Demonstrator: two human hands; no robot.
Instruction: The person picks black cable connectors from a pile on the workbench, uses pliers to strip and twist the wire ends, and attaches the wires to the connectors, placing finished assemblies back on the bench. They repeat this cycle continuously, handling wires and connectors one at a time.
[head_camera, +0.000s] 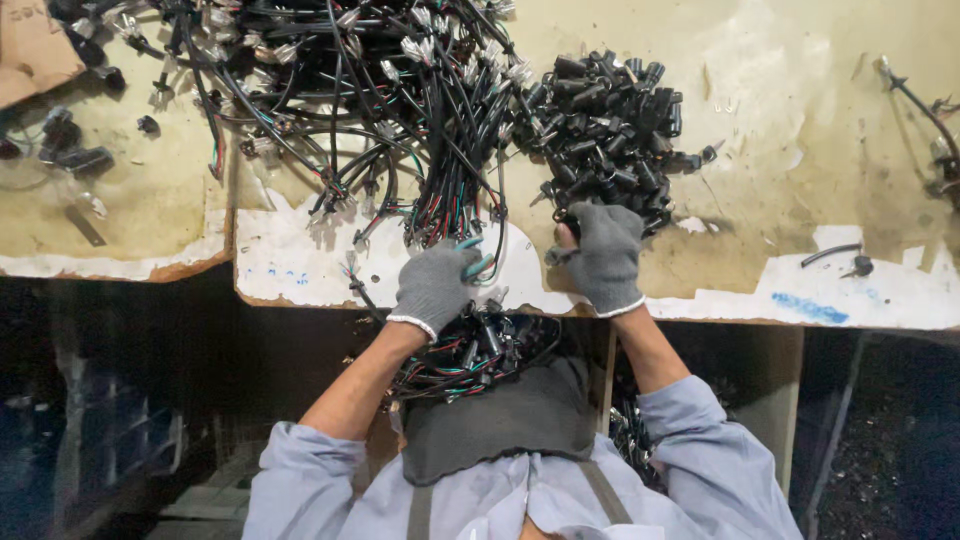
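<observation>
Both my hands wear grey knit gloves. My left hand (435, 285) is closed around a teal-handled tool (474, 258) at the near edge of the worn table (800, 180), just below a big tangle of black wire harnesses (380, 100) with red, green and white leads. My right hand (605, 255) pinches a small black connector (558, 256) at the foot of a heap of black connector caps (610, 125). A bundle of finished harnesses (475, 355) lies in my lap beneath the table edge.
A cardboard piece (35, 50) sits at the far left corner. Loose black parts (70, 150) lie on the left board. A short black cable (830, 255) and a small cap (862, 265) rest at the right; another cable (925, 110) lies far right.
</observation>
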